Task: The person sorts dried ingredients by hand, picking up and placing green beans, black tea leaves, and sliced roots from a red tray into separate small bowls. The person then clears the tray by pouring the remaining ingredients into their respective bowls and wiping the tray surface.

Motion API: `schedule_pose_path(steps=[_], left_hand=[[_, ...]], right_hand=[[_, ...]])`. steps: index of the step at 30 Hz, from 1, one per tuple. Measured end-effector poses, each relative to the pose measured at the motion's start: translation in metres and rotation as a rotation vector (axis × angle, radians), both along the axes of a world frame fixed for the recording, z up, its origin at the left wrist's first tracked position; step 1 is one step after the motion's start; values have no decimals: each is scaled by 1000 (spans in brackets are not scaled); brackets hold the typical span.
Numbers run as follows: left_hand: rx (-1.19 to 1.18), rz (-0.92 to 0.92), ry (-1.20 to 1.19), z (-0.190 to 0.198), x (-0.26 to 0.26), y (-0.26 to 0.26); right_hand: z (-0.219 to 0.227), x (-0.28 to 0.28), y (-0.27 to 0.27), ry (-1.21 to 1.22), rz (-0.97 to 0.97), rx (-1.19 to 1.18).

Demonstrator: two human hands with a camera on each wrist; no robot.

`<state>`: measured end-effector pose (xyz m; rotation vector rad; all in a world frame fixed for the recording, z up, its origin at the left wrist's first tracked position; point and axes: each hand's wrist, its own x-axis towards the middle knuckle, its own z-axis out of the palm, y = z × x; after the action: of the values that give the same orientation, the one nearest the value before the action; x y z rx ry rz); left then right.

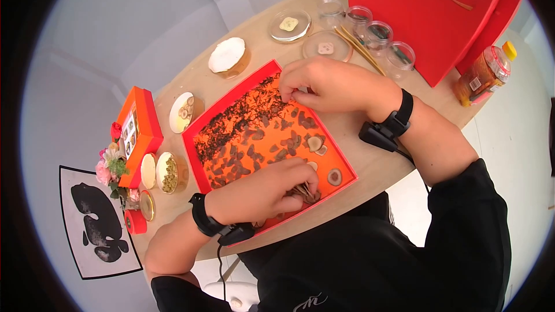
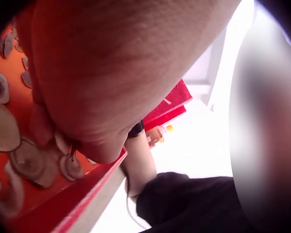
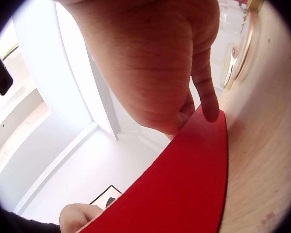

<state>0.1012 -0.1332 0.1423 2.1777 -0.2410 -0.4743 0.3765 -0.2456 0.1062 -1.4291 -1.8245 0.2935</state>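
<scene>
A red-walled tray (image 1: 341, 145) with an orange base holds dark shreds (image 1: 217, 133), brown pieces (image 1: 254, 134) and round slices (image 1: 335, 177). My left hand (image 1: 260, 193), over the near side, pinches several thin slices (image 1: 303, 191) between thumb and fingers. In the left wrist view, that hand (image 2: 116, 73) partly hides them, with larger slices (image 2: 28, 158) beside it. At the far right corner, my right hand (image 1: 332, 84) bends its fingers over the shreds. The right wrist view shows this hand (image 3: 150, 63) against the red wall (image 3: 179, 179); whether it holds anything is hidden.
Bowls (image 1: 230, 56) stand beyond and left of the tray, near an orange box (image 1: 151, 130) and flowers (image 1: 104, 172). Glass dishes (image 1: 289, 25), clear jars (image 1: 379, 33), tongs (image 1: 361, 49), a red bag (image 1: 430, 11) and a bottle (image 1: 485, 74) are at the far right.
</scene>
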Motion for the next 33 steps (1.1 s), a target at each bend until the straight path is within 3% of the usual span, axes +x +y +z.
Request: schedule_pose_path(steps=[1,2,4,6,8,10,12,17,19,26,28,33], left_hand=[[-149,42,40,1,1,4],[-144,49,35,5,1,6],[-527,440,386,16,0,11],[-661,539,360,9,0,19],[-1097,691,369,1,-2,29],[-1135,707,359,-4,-5,37],[-1381,642,379,-11,-7,45],[-1379,699,374,-15,-8,47],[-1349,839,487,-16,-9,50],[-1397,1076,384,11,-15,78],[-1657,1021,245,14,-22,107],[-2004,1040,43,31,-35,166]], right_hand=[[3,-1,-1,2,-5,-29],[5,-1,-2,3,-8,-58],[7,-2,-3,-4,-1,-58],[10,-2,-4,-15,7,-60],[11,-4,-4,-9,-7,-74],[14,-5,-5,-12,-5,-88],[15,-5,-5,-15,-11,-102],[16,-6,-5,12,-14,-109],[17,-6,-6,10,-16,-114],[14,-6,-5,25,-15,-98],[15,-7,-5,39,-14,-90],[22,-10,-5,56,2,-105]])
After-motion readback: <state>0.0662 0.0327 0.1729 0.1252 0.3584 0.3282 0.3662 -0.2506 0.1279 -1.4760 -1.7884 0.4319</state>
